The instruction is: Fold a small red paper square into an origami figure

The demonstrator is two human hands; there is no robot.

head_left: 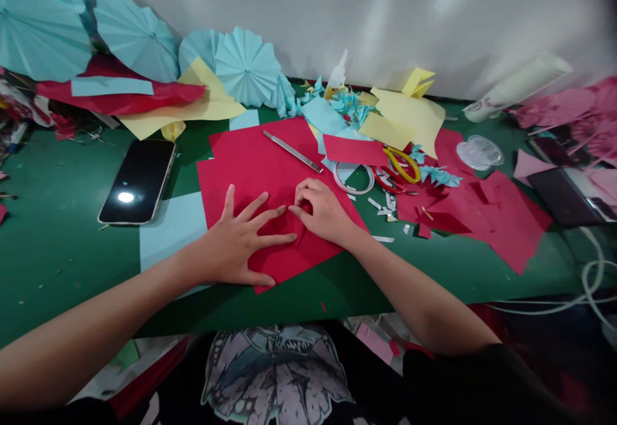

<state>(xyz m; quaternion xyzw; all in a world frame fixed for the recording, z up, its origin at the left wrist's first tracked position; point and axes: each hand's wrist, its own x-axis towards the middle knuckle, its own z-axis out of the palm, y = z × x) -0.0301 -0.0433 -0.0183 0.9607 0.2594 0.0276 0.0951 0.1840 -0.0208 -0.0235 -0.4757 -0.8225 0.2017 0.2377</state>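
My left hand [243, 238] lies flat on a red sheet of paper [231, 174], its fingers spread wide. Just right of those fingertips, my right hand [321, 209] rests on the same sheet with curled fingers, thumb and forefinger close together. Whatever sits between them, if anything, is too small to make out. A slim metal-coloured tool, perhaps a cutter knife [293, 152], lies slanted across the sheet beyond both hands. Under the left side of the red sheet, a light blue sheet [168, 229] sticks out.
A phone [138, 180] lies at left. To the right are a tape roll [354, 179], yellow-handled scissors [402, 164] and red paper scraps [506, 219]. Folded blue paper fans [247, 68] line the wall, near a glue bottle [339, 70]. A white cable [590, 277] hangs at right.
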